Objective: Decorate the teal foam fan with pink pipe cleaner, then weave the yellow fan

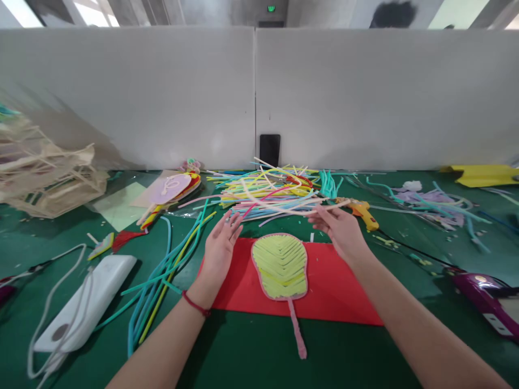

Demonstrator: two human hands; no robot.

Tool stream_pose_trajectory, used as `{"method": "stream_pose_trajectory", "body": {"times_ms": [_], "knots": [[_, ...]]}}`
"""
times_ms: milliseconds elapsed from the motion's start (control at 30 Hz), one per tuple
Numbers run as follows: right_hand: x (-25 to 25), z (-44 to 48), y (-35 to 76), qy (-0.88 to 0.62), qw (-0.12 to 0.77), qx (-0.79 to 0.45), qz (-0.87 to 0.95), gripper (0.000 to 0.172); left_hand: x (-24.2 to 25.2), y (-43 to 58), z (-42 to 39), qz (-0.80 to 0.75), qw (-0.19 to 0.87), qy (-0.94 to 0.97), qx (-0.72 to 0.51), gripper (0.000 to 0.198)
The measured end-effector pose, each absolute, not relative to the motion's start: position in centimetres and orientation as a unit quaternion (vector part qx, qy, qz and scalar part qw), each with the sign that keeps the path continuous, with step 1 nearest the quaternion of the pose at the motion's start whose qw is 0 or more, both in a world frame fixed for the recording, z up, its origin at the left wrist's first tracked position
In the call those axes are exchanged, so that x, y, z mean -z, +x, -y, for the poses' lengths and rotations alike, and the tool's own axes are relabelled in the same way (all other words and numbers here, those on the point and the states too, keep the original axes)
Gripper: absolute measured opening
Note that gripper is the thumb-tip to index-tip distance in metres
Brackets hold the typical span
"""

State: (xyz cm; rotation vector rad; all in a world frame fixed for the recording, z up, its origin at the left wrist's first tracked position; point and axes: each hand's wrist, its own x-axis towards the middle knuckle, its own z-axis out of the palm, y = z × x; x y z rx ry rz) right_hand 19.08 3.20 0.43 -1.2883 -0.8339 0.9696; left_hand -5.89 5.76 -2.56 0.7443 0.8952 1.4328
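A fan-shaped craft piece (279, 266) lies on a red sheet (330, 283). Its face is covered in yellow-green strips in a V pattern, with a pink edge and a pink handle (298, 332). To the right above it, my right hand (338, 229) pinches a pale pink pipe cleaner (343, 203) between thumb and fingers. My left hand (219, 246) hovers at the sheet's left side, fingers apart, holding nothing that I can see. Just beyond both hands is a pile of coloured pipe cleaners (263, 194).
An orange glue gun (367, 214) lies right of the pile. Several blue, green and yellow pipe cleaners (156, 286) and a white power bank-like block (87, 302) with a cable lie left. A purple tool (484, 302) is at far right. A phone (270, 149) leans on the partition (162, 97).
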Motion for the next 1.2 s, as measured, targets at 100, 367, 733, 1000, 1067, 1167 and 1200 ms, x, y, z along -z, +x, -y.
{"method": "stream_pose_trajectory", "body": {"times_ms": [100,367,733,1000,1067,1167,1200], "knots": [[-1.7,-6.6,19.1,-0.588,0.571,-0.374,0.434,0.032,2.7,-5.9,-5.9,-0.387,0.618,0.288,-0.621,0.032],[-1.0,-13.4,21.2,-0.725,0.409,-0.230,0.504,0.041,3.3,-5.7,-5.7,-0.422,0.597,0.314,-0.605,0.027],[-2.4,-19.1,16.5,-0.730,0.239,-0.054,0.638,0.038,2.7,-4.9,-4.6,-0.444,0.567,0.389,-0.575,0.017],[-1.9,-19.4,18.8,-0.729,0.192,-0.028,0.657,0.034,2.8,-5.0,-4.8,-0.446,0.571,0.391,-0.568,0.018],[-1.7,-19.2,19.0,-0.727,0.186,-0.022,0.660,0.041,2.8,-5.0,-4.8,-0.447,0.569,0.394,-0.567,0.018],[-1.4,-19.2,19.0,-0.733,0.184,-0.028,0.654,0.036,2.7,-4.9,-4.8,-0.448,0.565,0.402,-0.564,0.018],[-1.4,-19.3,18.9,-0.737,0.187,-0.032,0.648,0.029,2.7,-4.9,-4.8,-0.449,0.563,0.404,-0.564,0.018]]}}
